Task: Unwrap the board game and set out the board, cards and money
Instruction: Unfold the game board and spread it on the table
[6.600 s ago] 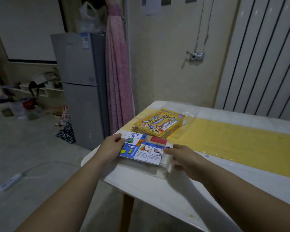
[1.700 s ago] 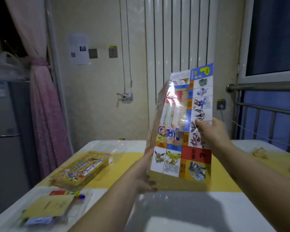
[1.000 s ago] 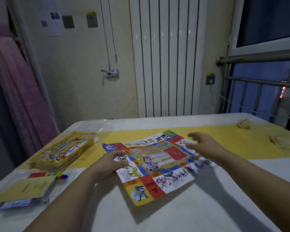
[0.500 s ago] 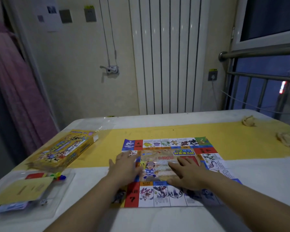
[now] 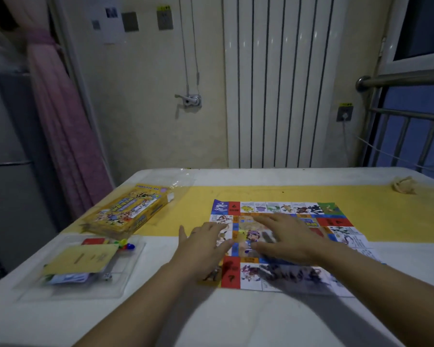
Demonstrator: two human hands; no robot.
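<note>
The colourful paper game board (image 5: 281,209) lies unfolded and flat on the table, half on the yellow runner. My left hand (image 5: 203,244) lies flat with spread fingers on the board's left part. My right hand (image 5: 286,236) presses flat on its middle, fingers straight. At the left, a clear plastic tray (image 5: 125,276) holds a yellow card stack (image 5: 80,259), a red card, blue cards and small coloured pawns (image 5: 125,245). The yellow game box (image 5: 128,211) lies behind the tray, beside loose clear wrap (image 5: 181,179).
The white table (image 5: 211,321) has its left edge close to the tray. A crumpled tissue (image 5: 404,187) lies at the far right on the yellow runner (image 5: 386,221). A radiator, a pink curtain and a fridge stand behind the table.
The board was held upright, then laid down and spread flat. In the last half second both hands stay pressed on it, sliding slightly across its middle.
</note>
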